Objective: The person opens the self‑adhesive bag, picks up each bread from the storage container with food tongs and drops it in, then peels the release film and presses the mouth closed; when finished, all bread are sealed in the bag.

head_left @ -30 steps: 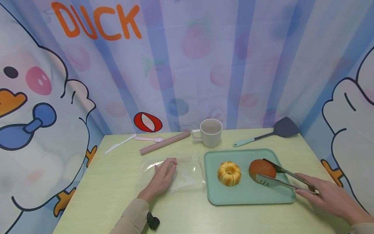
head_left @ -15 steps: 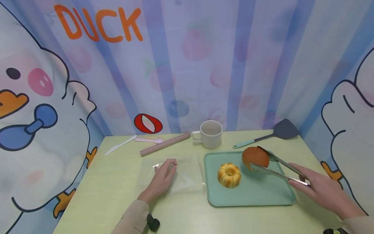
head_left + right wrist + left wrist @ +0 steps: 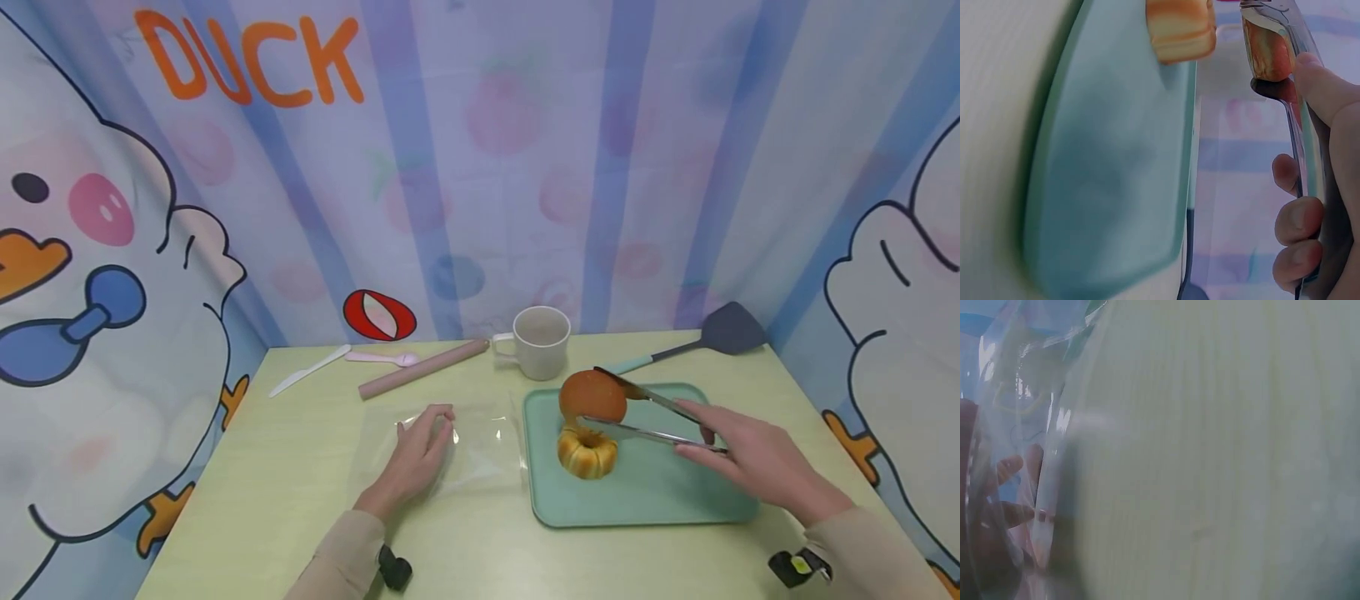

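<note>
My right hand (image 3: pixel 765 458) grips metal tongs (image 3: pixel 660 435), whose tips are closed around a round brown bun (image 3: pixel 592 396). The bun is held up over the back left of a green tray (image 3: pixel 675 492) and overlaps a golden ring-shaped bread (image 3: pixel 587 457) in the head view. That bread sits on the tray. At the left, my left hand (image 3: pixel 412 462) holds a clear plastic bag (image 3: pixel 480 454) lying on the table, its fingers bent. Through the creased film in the left wrist view, the fingers (image 3: pixel 1010 469) show beside the raised plastic.
A white mug (image 3: pixel 542 346) stands behind the tray, with a spatula (image 3: pixel 727 329) to its right. A mauve rod (image 3: pixel 423 369), a pink spoon (image 3: pixel 382 357) and a white plastic knife (image 3: pixel 309 371) lie along the back left. A printed curtain (image 3: pixel 510 167) closes off the rear.
My right hand has lifted the bun off the tray with the tongs and carried it left, over to the ring-shaped bread. The left hand has stayed in place at the bag.
</note>
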Motion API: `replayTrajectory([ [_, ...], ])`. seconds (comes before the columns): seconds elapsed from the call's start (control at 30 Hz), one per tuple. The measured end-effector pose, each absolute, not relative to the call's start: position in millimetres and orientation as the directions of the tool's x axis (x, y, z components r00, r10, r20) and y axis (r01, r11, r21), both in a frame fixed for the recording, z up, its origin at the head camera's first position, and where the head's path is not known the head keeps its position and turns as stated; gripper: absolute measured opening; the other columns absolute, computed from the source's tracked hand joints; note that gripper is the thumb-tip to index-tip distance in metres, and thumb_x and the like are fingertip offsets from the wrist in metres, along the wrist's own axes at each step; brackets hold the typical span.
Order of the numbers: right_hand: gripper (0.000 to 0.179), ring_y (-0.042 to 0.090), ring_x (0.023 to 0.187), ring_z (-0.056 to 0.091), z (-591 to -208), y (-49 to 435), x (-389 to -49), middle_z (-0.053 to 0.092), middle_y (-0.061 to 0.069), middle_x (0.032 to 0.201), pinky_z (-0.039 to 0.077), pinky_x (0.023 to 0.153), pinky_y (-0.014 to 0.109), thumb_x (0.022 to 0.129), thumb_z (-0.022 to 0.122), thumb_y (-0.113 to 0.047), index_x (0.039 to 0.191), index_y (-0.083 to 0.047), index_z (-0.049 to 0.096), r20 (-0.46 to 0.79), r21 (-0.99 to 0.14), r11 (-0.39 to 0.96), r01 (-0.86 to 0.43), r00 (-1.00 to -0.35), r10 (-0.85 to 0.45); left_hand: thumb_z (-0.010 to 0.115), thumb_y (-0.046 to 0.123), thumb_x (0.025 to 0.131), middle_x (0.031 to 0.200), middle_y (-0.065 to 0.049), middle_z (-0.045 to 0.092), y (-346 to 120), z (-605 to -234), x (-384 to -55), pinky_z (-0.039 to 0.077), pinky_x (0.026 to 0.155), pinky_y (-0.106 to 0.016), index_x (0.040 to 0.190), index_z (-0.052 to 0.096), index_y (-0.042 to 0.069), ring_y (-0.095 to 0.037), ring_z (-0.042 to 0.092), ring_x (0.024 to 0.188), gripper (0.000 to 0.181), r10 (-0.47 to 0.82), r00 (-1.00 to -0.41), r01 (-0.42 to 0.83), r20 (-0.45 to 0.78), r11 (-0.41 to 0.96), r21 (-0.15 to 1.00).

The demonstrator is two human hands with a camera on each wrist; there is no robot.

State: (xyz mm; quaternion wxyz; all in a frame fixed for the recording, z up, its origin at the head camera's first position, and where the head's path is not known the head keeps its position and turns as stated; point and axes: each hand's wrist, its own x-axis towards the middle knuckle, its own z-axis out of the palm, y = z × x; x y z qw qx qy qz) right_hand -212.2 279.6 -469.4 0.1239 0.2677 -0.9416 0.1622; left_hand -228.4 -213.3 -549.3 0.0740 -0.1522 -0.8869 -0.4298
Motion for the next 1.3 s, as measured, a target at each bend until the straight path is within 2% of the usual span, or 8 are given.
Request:
replayTrajectory([
  [0.33,0.059,-0.004,0.058,0.031,-463,234,-224,0.045,-0.019,0.083,0.03,0.05,0.021,0.096,0.073,-0.049,0.148,-0.025,0.059,0.312,-0.186,0.75,-0.635,-0.762,-0.567,0.041,0.032,0.114,0.156,-0.015,0.053,-213,-545,-225,-0.005,0.115,-0.084,0.132,0.055,0.009,-0.039,0.042,0.151,0.033,0.192,-0.951,0.309,0.242,0.599,0.739],
  [0.47,0.061,-0.005,0.058,0.032,-464,221,-229,0.047,-0.018,0.081,0.032,0.051,0.02,0.094,0.076,-0.049,0.148,-0.024,0.06,0.348,-0.138,0.706,-0.695,-0.701,-0.622,0.04,0.033,0.115,0.158,-0.015,0.051,-212,-545,-226,-0.005,0.115,-0.084,0.132,0.054,0.009,-0.039,0.039,0.152,0.033,0.194,-0.951,0.31,0.242,0.601,0.737],
  [0.57,0.062,-0.006,0.058,0.036,-467,214,-232,0.053,-0.014,0.08,0.034,0.051,0.018,0.091,0.08,-0.045,0.146,-0.02,0.063,0.399,-0.088,0.659,-0.747,-0.632,-0.664,0.04,0.034,0.115,0.159,-0.014,0.05,-211,-545,-226,-0.005,0.115,-0.084,0.13,0.054,0.013,-0.038,0.037,0.153,0.029,0.189,-0.953,0.303,0.237,0.601,0.74],
  [0.7,0.06,-0.006,0.053,0.031,-470,208,-233,0.057,-0.009,0.082,0.028,0.047,0.017,0.093,0.077,-0.047,0.144,-0.019,0.065,0.423,-0.032,0.63,-0.776,-0.581,-0.695,0.041,0.033,0.114,0.16,-0.013,0.05,-211,-545,-224,-0.005,0.115,-0.084,0.128,0.053,0.018,-0.038,0.035,0.154,0.023,0.185,-0.956,0.295,0.23,0.602,0.742],
  [0.9,0.059,-0.003,0.05,0.019,-471,200,-234,0.051,-0.011,0.08,0.019,0.047,0.018,0.094,0.074,-0.05,0.145,-0.021,0.064,0.385,-0.019,0.632,-0.775,-0.589,-0.711,0.041,0.032,0.114,0.161,-0.013,0.048,-210,-543,-224,-0.005,0.114,-0.085,0.131,0.053,0.014,-0.039,0.034,0.155,0.027,0.188,-0.958,0.286,0.216,0.593,0.752],
  [1.0,0.059,-0.002,0.05,0.019,-471,195,-235,0.051,-0.011,0.08,0.018,0.046,0.019,0.095,0.074,-0.05,0.145,-0.022,0.064,0.359,-0.02,0.634,-0.773,-0.598,-0.717,0.042,0.031,0.114,0.162,-0.013,0.047,-209,-543,-225,-0.005,0.114,-0.085,0.132,0.052,0.013,-0.038,0.033,0.155,0.027,0.19,-0.959,0.282,0.21,0.592,0.755],
  [1.17,0.057,-0.001,0.049,0.022,-470,187,-237,0.055,-0.01,0.081,0.02,0.046,0.02,0.095,0.074,-0.05,0.144,-0.022,0.065,0.32,-0.027,0.634,-0.773,-0.607,-0.727,0.043,0.031,0.114,0.161,-0.013,0.047,-207,-543,-224,-0.006,0.114,-0.084,0.13,0.051,0.02,-0.04,0.034,0.154,0.022,0.189,-0.959,0.282,0.21,0.595,0.753],
  [1.3,0.056,0.0,0.049,0.025,-469,181,-239,0.054,-0.011,0.082,0.021,0.046,0.021,0.097,0.071,-0.05,0.145,-0.021,0.065,0.279,-0.036,0.635,-0.772,-0.618,-0.735,0.041,0.032,0.114,0.161,-0.013,0.048,-206,-541,-224,-0.007,0.114,-0.084,0.13,0.05,0.02,-0.04,0.036,0.153,0.021,0.198,-0.956,0.293,0.217,0.601,0.743],
])
